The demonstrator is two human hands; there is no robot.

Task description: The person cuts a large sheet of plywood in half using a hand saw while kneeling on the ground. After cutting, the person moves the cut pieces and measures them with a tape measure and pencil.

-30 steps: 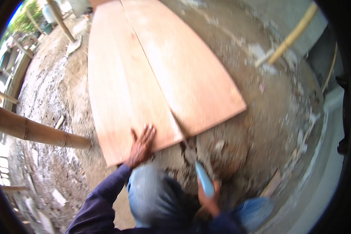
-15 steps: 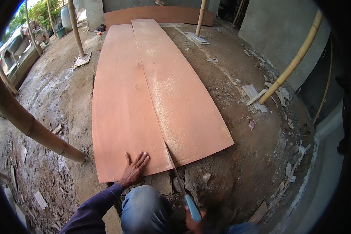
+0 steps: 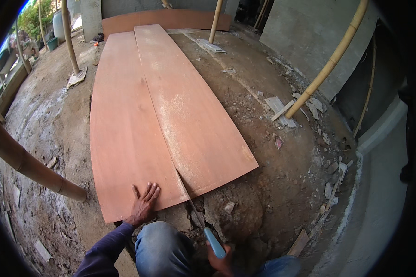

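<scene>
A long reddish-brown plywood sheet (image 3: 120, 129) lies on the ground in front of me, split lengthwise by a narrow cut that runs to its far end. My left hand (image 3: 144, 203) rests flat on the left strip near the close edge, fingers spread. In my right hand (image 3: 221, 259) is the light blue handle of a handsaw (image 3: 213, 243). Its thin blade slants up into the cut at the near edge, between the two strips. Pale sawdust (image 3: 173, 134) is scattered along the right strip beside the cut.
Bamboo poles stand around the sheet: a thick one (image 3: 37, 166) close on the left, another (image 3: 328, 62) at right. A second brown board (image 3: 185, 19) leans at the back. Broken tile pieces (image 3: 282, 111) and rubble lie on the dirt floor. A grey wall (image 3: 383, 180) borders the right.
The whole scene has shifted left in the view as my head turned. My left hand stays flat on the sheet, and the saw remains in the cut with my right hand on its handle.
</scene>
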